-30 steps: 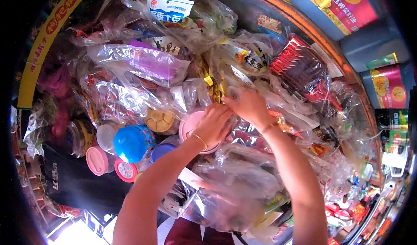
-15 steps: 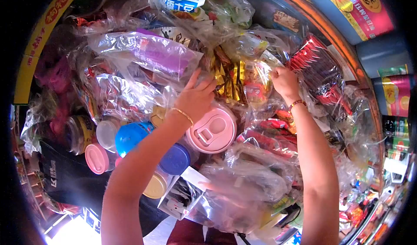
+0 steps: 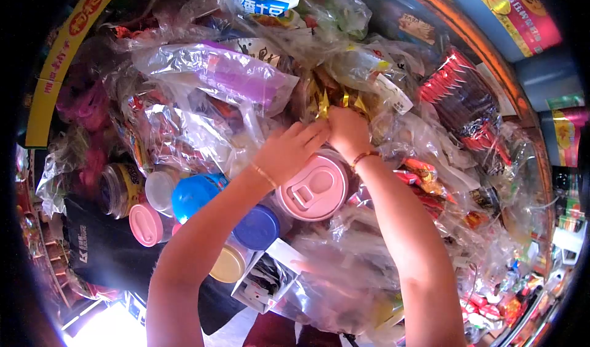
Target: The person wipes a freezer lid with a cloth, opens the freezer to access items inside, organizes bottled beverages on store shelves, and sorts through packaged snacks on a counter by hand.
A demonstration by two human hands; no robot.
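My left hand (image 3: 290, 152) is at the middle of the pile, just above a jar with a pink lid (image 3: 312, 189). Its fingertips meet my right hand (image 3: 348, 130), and whether they pinch anything is hidden. The right hand's fingers are bent together at the lower edge of gold foil packets (image 3: 326, 101); what lies under them cannot be made out. Beyond the left hand is a purple item in clear plastic (image 3: 236, 73). A white label (image 3: 393, 93) lies up and right of the right hand.
Jars with blue (image 3: 256, 228), yellow (image 3: 228, 264) and pink lids stand near a blue ball-shaped lid (image 3: 195, 196). An open white box (image 3: 265, 279) lies in front. Red-tipped packs (image 3: 458, 95) sit at right, inside the orange rim (image 3: 485, 24). A black bag (image 3: 110, 248) lies at left.
My right hand has come back left from the clear packaging to meet my left hand. The left hand has shifted slightly down and right. The gold packets, spread out half a second ago, are partly covered.
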